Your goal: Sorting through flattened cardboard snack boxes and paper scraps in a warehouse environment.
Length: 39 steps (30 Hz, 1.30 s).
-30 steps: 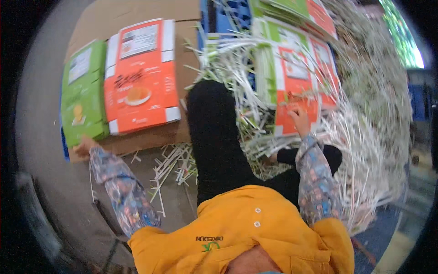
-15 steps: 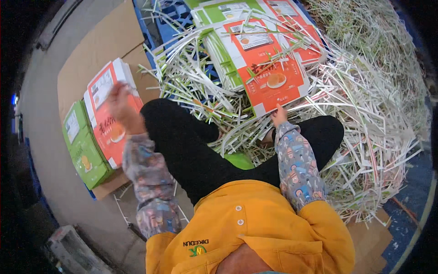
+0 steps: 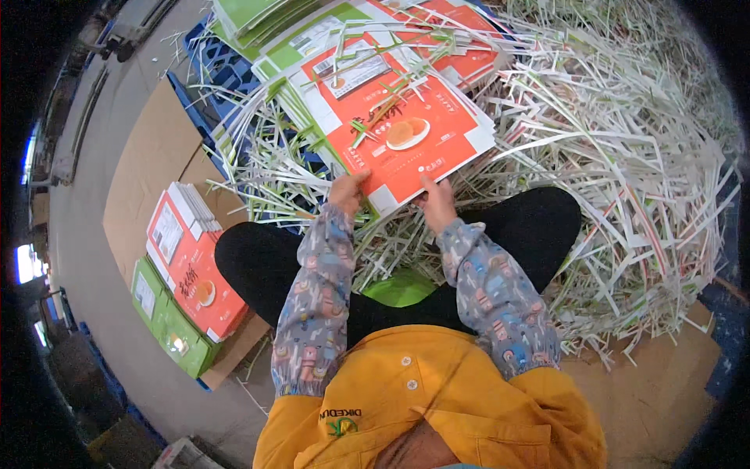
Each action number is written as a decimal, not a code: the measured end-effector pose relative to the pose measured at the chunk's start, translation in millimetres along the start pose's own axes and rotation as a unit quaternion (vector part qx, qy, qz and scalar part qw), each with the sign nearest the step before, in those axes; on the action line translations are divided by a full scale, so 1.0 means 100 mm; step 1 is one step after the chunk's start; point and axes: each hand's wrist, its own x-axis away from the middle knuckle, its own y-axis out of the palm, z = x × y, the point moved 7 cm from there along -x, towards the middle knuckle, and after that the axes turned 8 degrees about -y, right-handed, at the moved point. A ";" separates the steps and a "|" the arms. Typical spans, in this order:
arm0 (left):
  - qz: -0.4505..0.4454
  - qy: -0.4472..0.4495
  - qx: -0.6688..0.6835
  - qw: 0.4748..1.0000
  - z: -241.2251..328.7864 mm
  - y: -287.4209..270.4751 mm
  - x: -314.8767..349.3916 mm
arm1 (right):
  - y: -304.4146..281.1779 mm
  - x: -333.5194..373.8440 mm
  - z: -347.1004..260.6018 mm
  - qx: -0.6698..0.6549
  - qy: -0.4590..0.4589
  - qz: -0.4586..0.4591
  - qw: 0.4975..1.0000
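Flat printed carton blanks lie in a pile in front of me. The top orange-red carton blank [image 3: 437,160] has white and green parts and a picture of round food. My left hand [image 3: 346,193] grips its near left corner, thumb over the edge. At its near edge, further right, my right hand [image 3: 438,203] pinches it with the thumb on top. The fingers under it are hidden. Loose paper strips [image 3: 375,117] in white and green lie across the carton blank.
At left, a stack of orange-red carton blanks [image 3: 191,270] and a green stack [image 3: 168,320] rest on brown cardboard [image 3: 152,156]. A large heap of shredded paper strips [image 3: 601,180] spreads right. Blue pallets [image 3: 223,74] lie beneath. My crossed legs [image 3: 258,262] are close by.
My left hand has moved right from above the left stacks to the near corner of the front carton blank. My right hand stays at its near edge. The view has shifted.
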 end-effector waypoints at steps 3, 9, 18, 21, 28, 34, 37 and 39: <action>-0.021 0.059 -0.018 0.998 0.27 0.04 0.33 | -0.24 -0.29 -0.50 -0.049 -0.208 0.070 0.974; -0.054 0.040 -0.017 0.998 0.44 -0.23 0.80 | -0.49 -0.57 -1.13 0.097 -0.306 0.120 0.940; 0.014 0.028 0.045 0.998 0.55 -0.49 0.74 | -0.23 -0.04 -1.06 0.188 -0.214 0.059 0.957; 0.020 0.004 0.026 0.999 0.51 -0.24 0.72 | -0.37 -0.05 -1.25 0.262 -0.351 0.096 0.893; -0.079 -0.012 0.059 0.995 0.41 -0.15 0.78 | -0.47 -0.27 -1.49 0.244 -0.349 0.123 0.896; -0.130 -0.007 0.073 0.989 0.59 -0.06 1.02 | -0.35 -0.16 -1.58 0.301 -0.326 0.147 0.884; -0.003 -0.024 -0.102 0.994 0.40 -0.32 0.80 | -0.25 -0.07 -1.73 0.342 -0.316 0.190 0.864; -0.068 0.071 -0.032 0.995 0.25 -0.02 0.75 | -0.38 -0.24 -1.85 0.356 -0.355 0.211 0.838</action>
